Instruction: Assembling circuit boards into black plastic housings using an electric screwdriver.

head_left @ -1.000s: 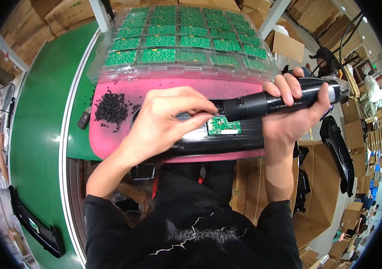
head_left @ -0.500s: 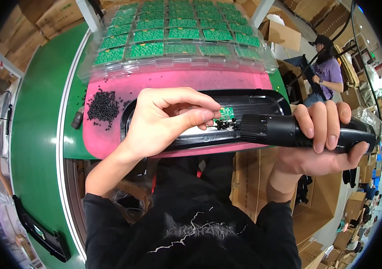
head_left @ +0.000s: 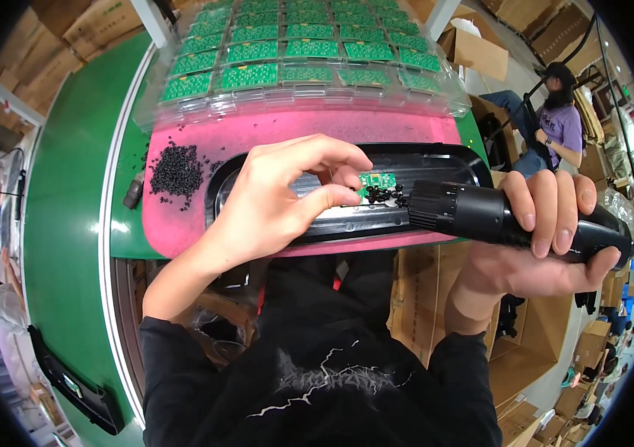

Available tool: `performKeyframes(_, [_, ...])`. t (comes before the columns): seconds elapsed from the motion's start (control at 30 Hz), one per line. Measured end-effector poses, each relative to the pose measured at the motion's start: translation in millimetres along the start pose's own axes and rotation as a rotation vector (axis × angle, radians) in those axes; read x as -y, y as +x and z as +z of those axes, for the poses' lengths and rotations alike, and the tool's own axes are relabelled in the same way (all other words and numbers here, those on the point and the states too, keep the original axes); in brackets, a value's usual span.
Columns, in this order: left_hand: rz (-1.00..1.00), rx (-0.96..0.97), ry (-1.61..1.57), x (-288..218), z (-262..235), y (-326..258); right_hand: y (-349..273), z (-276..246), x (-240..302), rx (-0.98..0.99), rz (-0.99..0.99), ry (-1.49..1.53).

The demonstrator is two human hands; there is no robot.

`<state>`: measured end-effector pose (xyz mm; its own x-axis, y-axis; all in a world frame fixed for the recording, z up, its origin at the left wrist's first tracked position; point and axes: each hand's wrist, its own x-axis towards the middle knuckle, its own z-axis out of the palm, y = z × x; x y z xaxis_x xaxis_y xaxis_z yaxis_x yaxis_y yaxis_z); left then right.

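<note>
In my right hand [head_left: 555,223] is a black cordless screwdriver [head_left: 473,212] with a ribbed collar, lying nearly level and pointing left. Small black screws [head_left: 385,195] cluster around its tip. My left hand [head_left: 280,194] hovers just left of that cluster, thumb and forefinger apart; a tiny dark bit shows by the thumb tip, and whether it is held is unclear. Beneath both hands lies a long black plastic housing [head_left: 436,160] with rounded ends. A green circuit board [head_left: 382,179] sits inside it, partly hidden by the screws and my fingers.
A pile of black screws [head_left: 175,173] lies on the pink mat [head_left: 183,235] at left, beside a small dark piece [head_left: 133,192]. Clear trays [head_left: 257,100] of green boards stand behind. Another black housing [head_left: 78,387] rests on the green table [head_left: 71,223]. A person [head_left: 558,127] sits at far right.
My left thumb and forefinger have parted from their pinch near the screws. The screwdriver has shifted slightly right in the picture. The person at far right has changed posture.
</note>
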<state>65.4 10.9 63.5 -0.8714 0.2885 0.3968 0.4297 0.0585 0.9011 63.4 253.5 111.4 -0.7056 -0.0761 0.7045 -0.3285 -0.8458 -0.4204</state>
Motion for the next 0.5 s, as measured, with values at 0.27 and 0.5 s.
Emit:
performKeyframes(0.27, [0.25,0.038,0.328,-1.3,4.5,4.2,-5.5,10.3,-9.0,-0.065,0.022,-0.068])
performKeyframes(0.5, [0.277,0.104,0.419,2.7,2.6,5.5,-10.0,1.0,-19.6,-0.019,0.037,-0.101])
